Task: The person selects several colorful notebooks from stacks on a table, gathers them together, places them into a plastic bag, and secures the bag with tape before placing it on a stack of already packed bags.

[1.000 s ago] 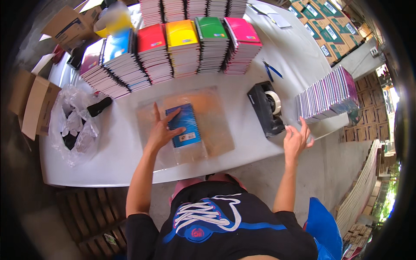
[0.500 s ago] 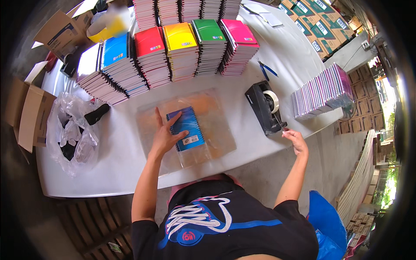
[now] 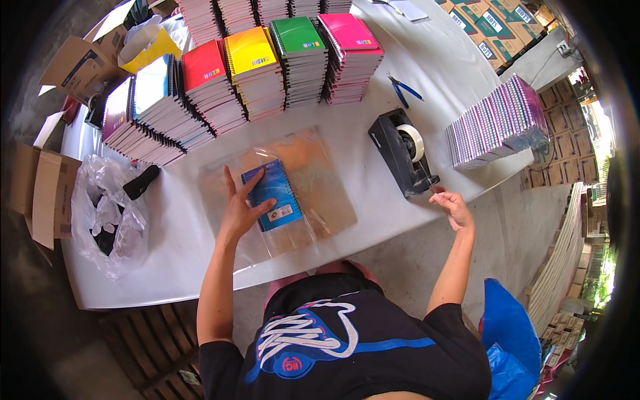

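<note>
A small blue spiral notebook [image 3: 279, 197] lies on a clear plastic bag [image 3: 320, 213] in the middle of the table. My left hand [image 3: 239, 205] rests across its left side, fingers spread, pressing it flat rather than gripping. At the table's right front edge, my right hand [image 3: 453, 209] is closed in a pinch just off the cutter end of a black tape dispenser [image 3: 390, 150]. A short end of tape seems to be between the fingertips, though it is barely visible. The roll of clear tape [image 3: 413, 143] sits in the dispenser.
Stacks of spiral notebooks with red [image 3: 203, 65], yellow [image 3: 251, 50], green [image 3: 297, 35] and pink covers line the back. Blue-handled pliers [image 3: 404, 90] lie behind the dispenser. A wrapped notebook bundle [image 3: 497, 127] stands right; a crumpled plastic bag [image 3: 110, 220] and cardboard boxes [image 3: 53, 193] are left.
The whole view has shifted a little, moving the table's contents slightly left and up. Both hands keep nearly the same places against the notebook and the dispenser.
</note>
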The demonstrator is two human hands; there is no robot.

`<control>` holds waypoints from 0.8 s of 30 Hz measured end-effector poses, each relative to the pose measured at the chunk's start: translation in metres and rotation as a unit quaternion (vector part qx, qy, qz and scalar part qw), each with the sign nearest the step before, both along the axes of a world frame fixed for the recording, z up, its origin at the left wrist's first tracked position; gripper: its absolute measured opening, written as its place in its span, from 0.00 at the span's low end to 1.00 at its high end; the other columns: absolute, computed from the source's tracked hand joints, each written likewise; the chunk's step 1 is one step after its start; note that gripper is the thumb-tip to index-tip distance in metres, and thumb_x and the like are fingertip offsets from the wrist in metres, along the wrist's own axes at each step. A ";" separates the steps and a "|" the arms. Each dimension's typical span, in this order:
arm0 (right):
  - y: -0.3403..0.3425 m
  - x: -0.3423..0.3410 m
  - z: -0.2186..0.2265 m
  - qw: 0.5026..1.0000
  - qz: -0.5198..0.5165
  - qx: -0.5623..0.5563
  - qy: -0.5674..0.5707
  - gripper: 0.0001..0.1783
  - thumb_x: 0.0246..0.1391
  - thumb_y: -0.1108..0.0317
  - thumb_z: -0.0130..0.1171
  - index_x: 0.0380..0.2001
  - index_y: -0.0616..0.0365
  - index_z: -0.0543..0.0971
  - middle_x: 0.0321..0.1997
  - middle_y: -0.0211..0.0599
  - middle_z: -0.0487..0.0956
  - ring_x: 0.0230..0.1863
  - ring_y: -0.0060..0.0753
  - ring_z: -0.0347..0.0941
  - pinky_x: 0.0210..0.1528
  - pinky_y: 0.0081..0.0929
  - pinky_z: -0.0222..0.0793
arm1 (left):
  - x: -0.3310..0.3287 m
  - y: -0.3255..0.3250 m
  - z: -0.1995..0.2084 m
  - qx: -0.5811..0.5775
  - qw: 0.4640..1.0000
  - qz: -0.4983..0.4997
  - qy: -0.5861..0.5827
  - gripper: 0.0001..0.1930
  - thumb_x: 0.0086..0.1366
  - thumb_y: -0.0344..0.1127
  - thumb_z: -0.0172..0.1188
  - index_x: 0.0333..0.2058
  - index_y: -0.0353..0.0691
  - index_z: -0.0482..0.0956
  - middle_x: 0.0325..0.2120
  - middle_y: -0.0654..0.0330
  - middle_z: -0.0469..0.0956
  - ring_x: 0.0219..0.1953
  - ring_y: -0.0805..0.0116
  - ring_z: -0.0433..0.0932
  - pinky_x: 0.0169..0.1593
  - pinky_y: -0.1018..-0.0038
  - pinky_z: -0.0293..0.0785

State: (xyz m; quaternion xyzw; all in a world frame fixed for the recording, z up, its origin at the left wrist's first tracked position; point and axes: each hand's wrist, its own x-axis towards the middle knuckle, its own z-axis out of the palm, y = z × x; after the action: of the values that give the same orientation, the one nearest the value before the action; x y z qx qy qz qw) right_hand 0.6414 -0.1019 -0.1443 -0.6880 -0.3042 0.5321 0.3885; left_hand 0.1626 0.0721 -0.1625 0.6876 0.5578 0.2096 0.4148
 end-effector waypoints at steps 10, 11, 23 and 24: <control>-0.009 0.003 -0.009 0.990 -0.068 0.037 0.121 0.14 0.50 0.56 0.62 0.27 0.56 0.81 0.46 0.19 0.72 0.46 0.18 0.62 0.44 0.26 0.51 | 0.001 -0.002 0.004 0.029 0.999 0.000 0.038 0.36 0.45 0.45 0.72 0.56 0.60 0.71 0.67 0.45 0.28 0.60 0.47 0.63 0.57 0.61 0.68; -0.010 0.004 -0.011 0.986 -0.076 0.048 0.140 0.14 0.50 0.56 0.62 0.26 0.56 0.81 0.46 0.19 0.72 0.46 0.18 0.62 0.44 0.26 0.51 | 0.001 -0.002 0.004 0.026 0.999 -0.001 0.038 0.36 0.45 0.45 0.71 0.56 0.61 0.70 0.67 0.46 0.28 0.60 0.47 0.63 0.57 0.61 0.68; -0.004 -0.016 -0.005 0.815 -0.037 -0.104 -0.569 0.14 0.52 0.61 0.59 0.33 0.62 0.82 0.33 0.35 0.80 0.35 0.25 0.73 0.44 0.29 0.65 | -0.003 -0.003 -0.002 0.038 0.998 -0.010 0.059 0.37 0.45 0.51 0.71 0.56 0.63 0.70 0.66 0.43 0.29 0.59 0.43 0.64 0.56 0.60 0.69; -0.006 -0.019 -0.003 0.735 -0.071 -0.162 -0.654 0.13 0.53 0.63 0.59 0.34 0.62 0.82 0.31 0.37 0.81 0.32 0.25 0.74 0.41 0.27 0.67 | -0.001 -0.004 0.000 0.042 0.997 -0.010 0.058 0.37 0.44 0.51 0.71 0.56 0.64 0.69 0.66 0.43 0.29 0.59 0.43 0.63 0.56 0.60 0.69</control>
State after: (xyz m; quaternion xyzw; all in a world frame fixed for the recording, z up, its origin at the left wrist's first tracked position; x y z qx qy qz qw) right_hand 0.6221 -0.1079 -0.1472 -0.9386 -0.3428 -0.0373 0.0133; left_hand 0.1612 0.0683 -0.1629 0.7211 0.5649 0.1884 0.3542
